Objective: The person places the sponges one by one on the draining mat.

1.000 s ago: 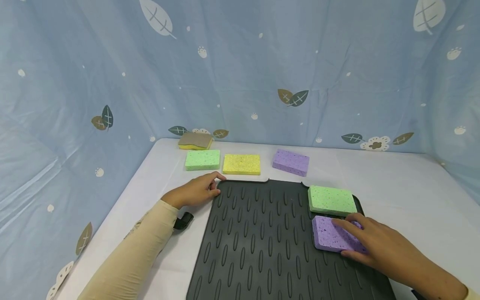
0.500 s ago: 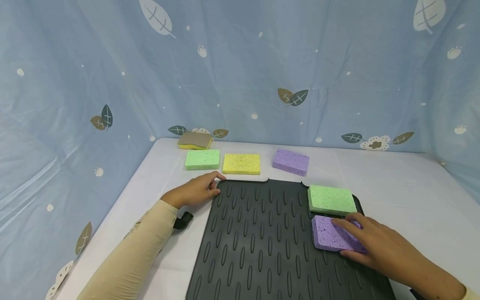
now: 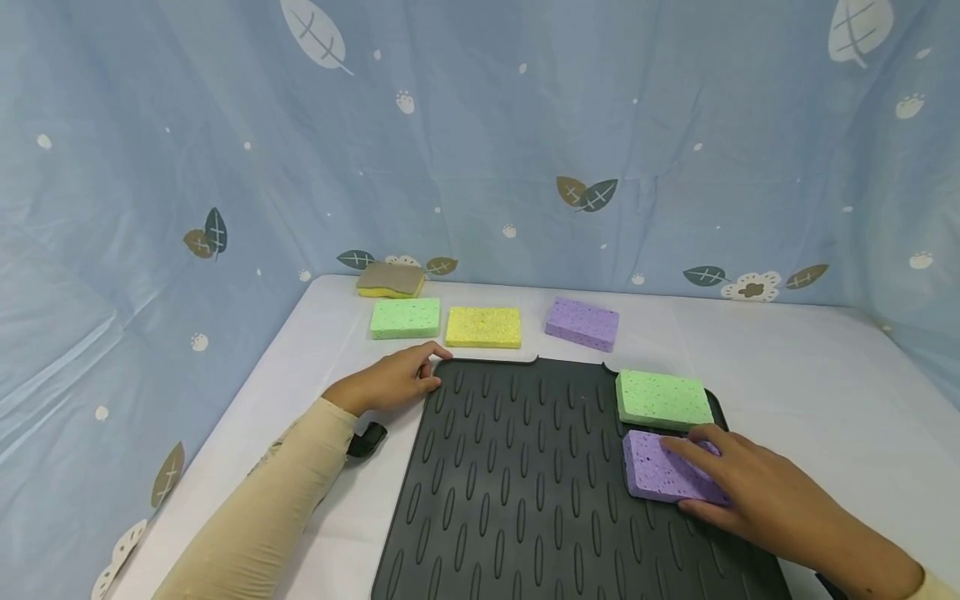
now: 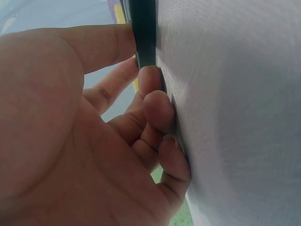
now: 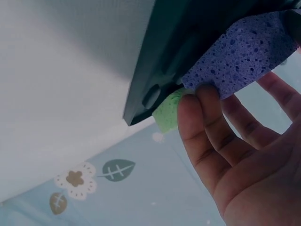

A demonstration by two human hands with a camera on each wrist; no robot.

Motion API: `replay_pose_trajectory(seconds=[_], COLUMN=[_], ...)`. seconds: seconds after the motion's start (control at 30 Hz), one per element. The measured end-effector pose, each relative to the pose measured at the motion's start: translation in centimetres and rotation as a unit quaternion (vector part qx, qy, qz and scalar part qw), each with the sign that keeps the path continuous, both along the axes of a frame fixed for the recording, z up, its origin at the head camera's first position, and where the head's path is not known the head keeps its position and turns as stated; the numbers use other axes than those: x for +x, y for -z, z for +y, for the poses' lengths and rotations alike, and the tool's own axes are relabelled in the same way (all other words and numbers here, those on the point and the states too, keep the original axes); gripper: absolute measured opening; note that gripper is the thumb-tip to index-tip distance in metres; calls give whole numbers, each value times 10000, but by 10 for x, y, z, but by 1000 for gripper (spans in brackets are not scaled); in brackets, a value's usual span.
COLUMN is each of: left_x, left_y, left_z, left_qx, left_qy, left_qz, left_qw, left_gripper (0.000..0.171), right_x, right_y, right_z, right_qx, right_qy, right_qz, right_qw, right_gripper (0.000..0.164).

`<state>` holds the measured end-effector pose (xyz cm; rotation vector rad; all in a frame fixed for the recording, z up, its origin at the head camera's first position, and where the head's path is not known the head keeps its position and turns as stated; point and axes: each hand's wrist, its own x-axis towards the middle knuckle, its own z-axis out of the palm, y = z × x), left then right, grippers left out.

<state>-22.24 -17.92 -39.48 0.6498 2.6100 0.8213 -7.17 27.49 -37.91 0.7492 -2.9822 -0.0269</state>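
A dark grey ridged rubber mat (image 3: 517,467) lies on the white table. My left hand (image 3: 393,379) holds its far left corner; the left wrist view shows thumb (image 4: 110,44) and curled fingers at the mat's edge (image 4: 145,33). My right hand (image 3: 772,487) grips a purple sponge (image 3: 663,471) on the mat's right side, thumb on the near side and fingers over the top and far side. Just behind it, a green sponge (image 3: 663,400) lies on the mat's far right corner. Both show in the right wrist view, purple sponge (image 5: 244,52) above green sponge (image 5: 167,113).
Beyond the mat lie a second green sponge (image 3: 405,318), a yellow sponge (image 3: 483,327) and another purple sponge (image 3: 582,324). A grey-topped yellow sponge (image 3: 390,280) sits at the table's far left corner. A blue leaf-patterned curtain (image 3: 480,150) closes off the back and left.
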Motion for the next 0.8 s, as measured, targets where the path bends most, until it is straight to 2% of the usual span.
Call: replay_pose_trajectory(seconds=[0.27, 0.53, 0.67, 0.8], left_x=[0, 2, 2, 1], left_y=[-2, -3, -2, -1], left_z=[0, -1, -1, -1], left_qx=[-57, -25, -12, -27], left_qy=[14, -56, -9, 21], left_qz=[93, 5, 14, 29], left_qw=[9999, 10000, 10000, 10000], left_gripper=[42, 42, 42, 42], right_x=[-2, -2, -2, -2], right_y=[-3, -4, -9, -17], right_z=[-2, -3, -1, -3], right_qx=[76, 53, 97, 85], right_qy=[-33, -42, -147, -20], right_qz=[-10, -49, 104, 410], right_qw=[10000, 10000, 9998, 9991], right_gripper=[64, 63, 63, 61])
